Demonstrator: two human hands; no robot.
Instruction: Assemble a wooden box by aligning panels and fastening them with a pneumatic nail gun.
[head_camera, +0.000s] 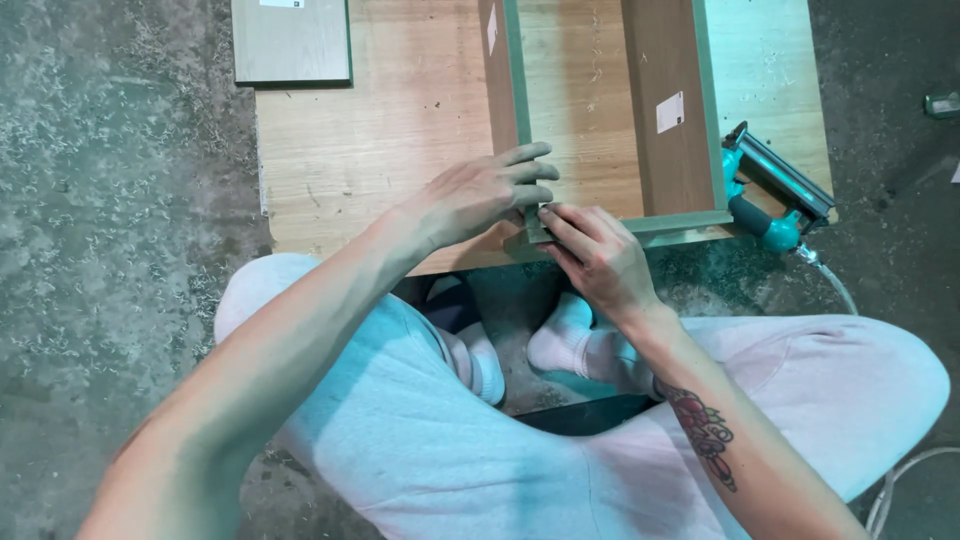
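Observation:
A brown wooden frame with green-edged boards (690, 222) lies on a low light-wood board (380, 150). My left hand (485, 192) rests on the frame's left side board near its front corner, fingers spread flat. My right hand (595, 255) presses fingertips on the frame's front left corner, pinching the front board's end. Whether a small item sits under the fingers is hidden.
A teal pneumatic nail gun (765, 195) lies at the board's right edge, its hose (835, 285) trailing to the floor. A grey panel (292, 40) sits at the back left. Sawdust covers the concrete floor (110, 200). My crossed legs (480, 420) are below.

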